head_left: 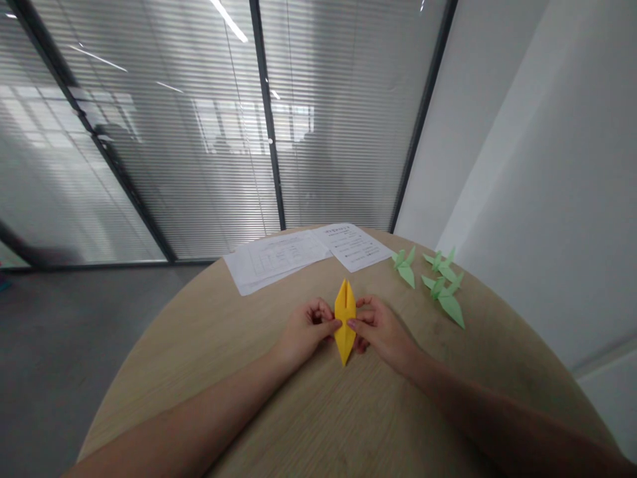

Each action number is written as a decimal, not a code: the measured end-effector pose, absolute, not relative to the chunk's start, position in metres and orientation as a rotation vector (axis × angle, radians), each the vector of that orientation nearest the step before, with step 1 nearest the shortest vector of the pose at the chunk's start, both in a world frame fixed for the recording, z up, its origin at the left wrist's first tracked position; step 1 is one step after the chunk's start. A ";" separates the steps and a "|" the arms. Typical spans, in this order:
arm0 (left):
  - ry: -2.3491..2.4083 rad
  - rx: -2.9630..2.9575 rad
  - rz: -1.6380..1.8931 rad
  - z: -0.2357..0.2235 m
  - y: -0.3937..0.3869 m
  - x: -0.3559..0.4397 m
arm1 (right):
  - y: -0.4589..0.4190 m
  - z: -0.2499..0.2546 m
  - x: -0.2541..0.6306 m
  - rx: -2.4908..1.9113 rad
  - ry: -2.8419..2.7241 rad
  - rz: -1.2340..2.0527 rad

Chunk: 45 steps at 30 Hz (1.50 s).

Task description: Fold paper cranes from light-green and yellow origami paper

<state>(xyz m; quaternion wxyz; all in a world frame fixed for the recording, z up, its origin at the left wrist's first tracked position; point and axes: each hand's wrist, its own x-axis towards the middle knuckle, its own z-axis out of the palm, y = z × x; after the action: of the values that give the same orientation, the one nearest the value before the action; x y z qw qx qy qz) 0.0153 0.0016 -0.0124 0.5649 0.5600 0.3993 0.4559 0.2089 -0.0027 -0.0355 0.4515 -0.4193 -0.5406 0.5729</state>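
A folded yellow origami paper (345, 307) stands lengthwise between my hands, long and diamond-shaped, with a slit running down its upper half and a single point at its lower end. My left hand (311, 328) pinches its left edge, thumb lying on the front face. From the other side my right hand (381, 328) grips the right edge the same way, its thumb close to the left one. The fingers behind the paper are partly hidden.
Three green paper cranes (450, 307) sit at the right on the round wooden table (199, 372). Printed white sheets (283, 255) overlap near the far edge. Beyond stand a glass partition with blinds (338, 133) and, at right, a white wall (547, 199).
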 end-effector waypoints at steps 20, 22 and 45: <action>1.006 1.420 1.151 -0.010 0.000 0.013 | -0.003 -0.035 0.211 -1.003 -1.353 1.492; 1.063 1.554 1.195 -0.010 -0.001 0.012 | -0.003 -0.037 0.211 -0.988 -1.373 1.490; 0.867 1.344 1.056 -0.009 -0.003 0.015 | -0.005 -0.038 0.207 -0.953 -1.374 1.405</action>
<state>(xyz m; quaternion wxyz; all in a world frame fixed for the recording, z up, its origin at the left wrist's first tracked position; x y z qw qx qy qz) 0.0149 -0.0031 -0.0093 0.5749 0.5739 0.3702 0.4506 0.2071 -0.0051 -0.0378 0.4607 -0.3874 -0.5584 0.5708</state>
